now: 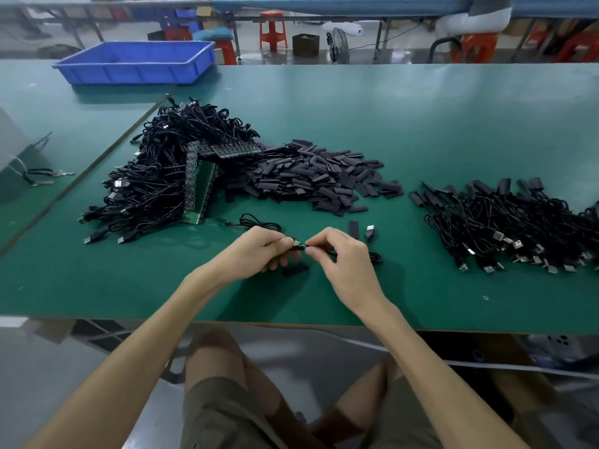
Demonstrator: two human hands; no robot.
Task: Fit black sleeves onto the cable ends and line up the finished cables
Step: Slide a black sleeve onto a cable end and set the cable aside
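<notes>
My left hand (262, 247) and my right hand (340, 254) meet over the green table (421, 124), each pinching one end of a thin black cable (299, 246) with a small metal plug between the fingertips. A black sleeve (295, 270) lies just under my left fingers. Another loose sleeve (354, 229) and a plug end (370, 232) lie beyond my right hand. A heap of black sleeves (311, 176) sits at mid-table. Left of it is a tangled pile of bare cables (168, 176). Sleeved cables (505, 222) lie in a row at the right.
Green circuit board strips (202, 186) rest against the cable pile. A blue plastic bin (136, 61) stands at the far left of the table. Red stools (273, 30) and a fan (338, 45) stand beyond the far edge. My knees are below the near edge.
</notes>
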